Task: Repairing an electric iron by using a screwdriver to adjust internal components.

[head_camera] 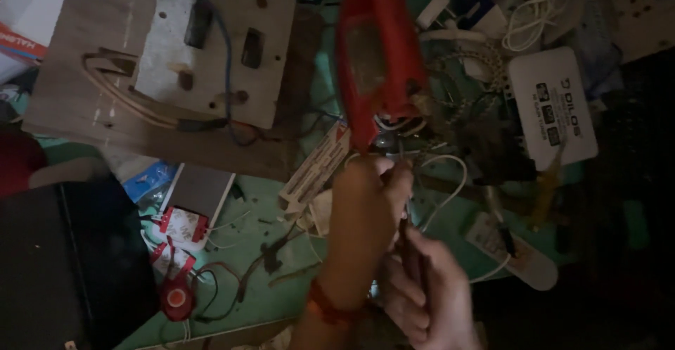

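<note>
A red plastic casing [373,47] stands over the middle of the green table, blurred, with white wires [394,123] hanging from its lower end. My left hand [369,202], a red thread on its wrist, reaches up to that lower end and pinches the wires between its fingertips. My right hand [429,294] is just below and to the right, closed around a thin dark tool [408,234] whose tip points up toward the left fingers. What the tip touches is too dark to tell.
A wooden board [211,40] with holes and a blue wire lies at the upper left. A white box [552,104] and a coiled white cable [527,19] sit at the upper right, a white power strip [520,255] at the right, a black slab [70,265] and a red round part [176,297] at the lower left.
</note>
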